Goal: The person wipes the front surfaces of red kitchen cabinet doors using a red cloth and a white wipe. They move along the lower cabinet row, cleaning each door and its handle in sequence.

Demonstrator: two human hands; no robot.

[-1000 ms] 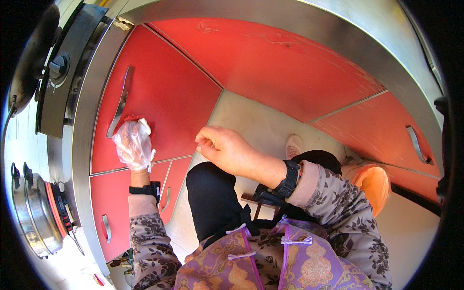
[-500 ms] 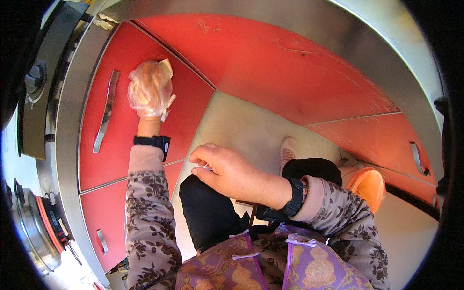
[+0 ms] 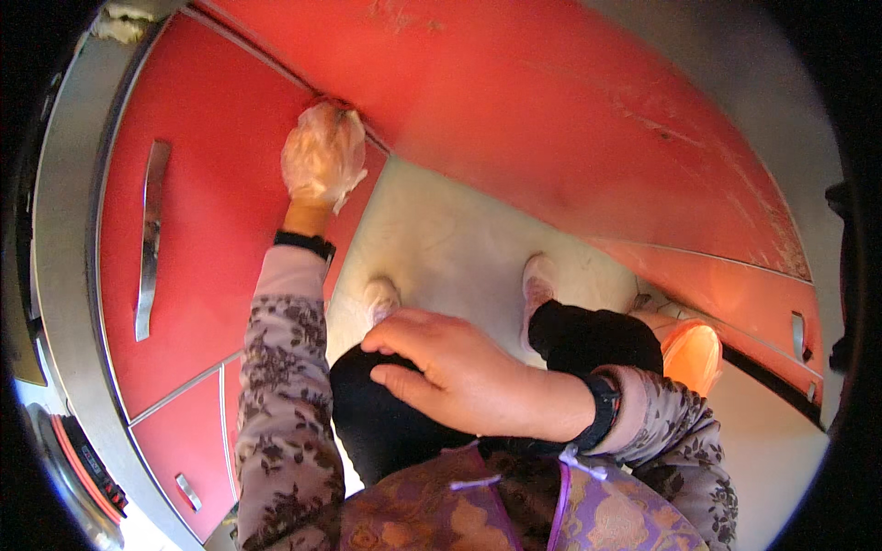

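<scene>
My left hand (image 3: 324,158), in a thin clear plastic glove, presses on the red cabinet door (image 3: 207,211) beside the corner seam. Its fingers look curled against the surface, and whatever may lie under them is hidden. A long metal handle (image 3: 150,239) sits on the same door, to the hand's left. My bare right hand (image 3: 450,372) rests over my dark-trousered knee (image 3: 367,395). Its thumb stands apart from the bent fingers, with nothing visible between them.
A scratched red panel (image 3: 551,138) meets the door at the corner. Grey countertop edging (image 3: 69,239) curves along the left, with a metal pot (image 3: 69,477) at lower left. An orange container (image 3: 691,356) stands on the pale floor (image 3: 441,211) at right, near my shoe (image 3: 539,275).
My left hand has slid right across the door to the corner seam; the pale yellow piece seen at its fingers is now hidden. The view has shifted, and my right hand stays over the knee.
</scene>
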